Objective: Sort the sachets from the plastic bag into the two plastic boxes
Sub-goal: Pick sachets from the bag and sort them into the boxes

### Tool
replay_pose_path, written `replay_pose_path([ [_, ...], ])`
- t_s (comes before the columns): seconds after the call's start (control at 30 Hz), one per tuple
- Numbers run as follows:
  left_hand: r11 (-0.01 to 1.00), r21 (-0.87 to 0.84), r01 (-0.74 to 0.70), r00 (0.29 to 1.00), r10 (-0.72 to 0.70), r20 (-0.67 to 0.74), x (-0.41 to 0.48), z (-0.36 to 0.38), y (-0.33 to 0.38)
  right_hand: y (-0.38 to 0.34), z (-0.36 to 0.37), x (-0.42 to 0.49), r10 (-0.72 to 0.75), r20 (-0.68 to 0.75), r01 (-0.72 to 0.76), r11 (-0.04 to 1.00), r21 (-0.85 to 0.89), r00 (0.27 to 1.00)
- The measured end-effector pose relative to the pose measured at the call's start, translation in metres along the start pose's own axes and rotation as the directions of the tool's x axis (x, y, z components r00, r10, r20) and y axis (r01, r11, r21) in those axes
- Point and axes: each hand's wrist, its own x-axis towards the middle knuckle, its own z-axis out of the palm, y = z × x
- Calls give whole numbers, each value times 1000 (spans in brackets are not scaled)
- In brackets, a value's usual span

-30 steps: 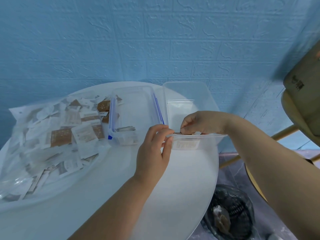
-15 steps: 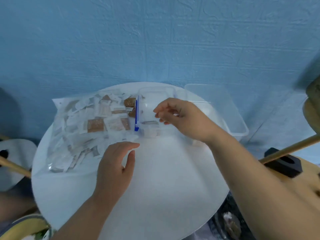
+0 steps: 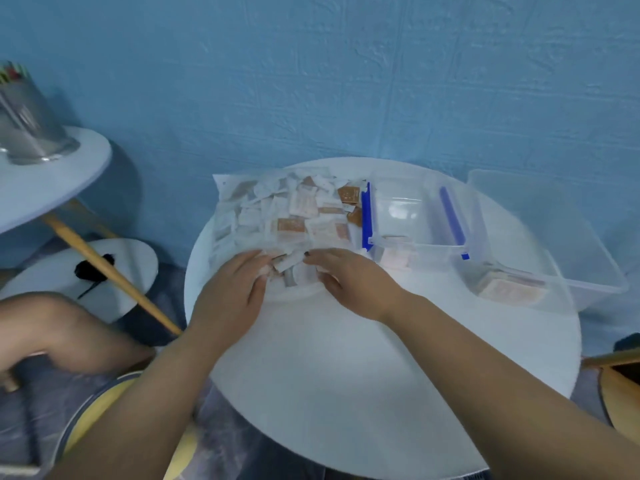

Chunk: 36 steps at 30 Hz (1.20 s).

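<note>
Sachets [image 3: 294, 216]: nearly all of them are in the plastic bag [image 3: 225, 188], just beyond my fingertips.

Progress looks early:
- The box with blue clips [image 3: 420, 241], just right of my right hand [image 3: 353, 282], has a short stack at its near end.
- The plain box [image 3: 588, 284], farther right, has a short stack in its near corner.
- Both boxes are mostly bare inside, so I'd say the bulk of the pile is unsorted.

Left hand [image 3: 232, 292]: fingers fairly straight, lying on the bag's near edge.
Right hand: fingers curled in among the sachets at that same edge. Too blurred to tell if it's pinching one.

Around:
- A round white table [image 3: 346, 393] sits under everything.
- A metal bucket [image 3: 27, 133] stands on a side table [image 3: 69, 174], well off to the left of my left hand.
- Nothing lies between my hands and the boxes.
- One snag: the upright blue clip [image 3: 365, 216] on the bag side of the nearer box. Each sachet probably has to go over it.
</note>
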Motion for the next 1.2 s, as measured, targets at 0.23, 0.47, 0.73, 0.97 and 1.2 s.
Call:
replay_pose_path([
  [0.23, 973, 220, -63, 959, -2, 283, 7, 17, 3, -1, 13, 11, 96, 142, -59, 969, -241, 985],
  [0.47, 987, 64, -147, 965, 129, 227, -8, 8, 1, 0, 9, -4, 14, 178, 8, 992, -127, 984],
  [0.73, 997, 54, -61, 987, 52, 154, 6, 14, 3, -1, 12, -2, 169, -17, -170, 971, -167, 985],
  [0.97, 988, 55, -143, 988, 139, 72, 4, 15, -3, -4, 9, -2, 189, 20, -188, 982, -25, 982],
  [1.2, 996, 52, -77, 991, 71, 115, 7, 15, 1, 4, 9, 2, 255, -109, -259, 965, -28, 961],
])
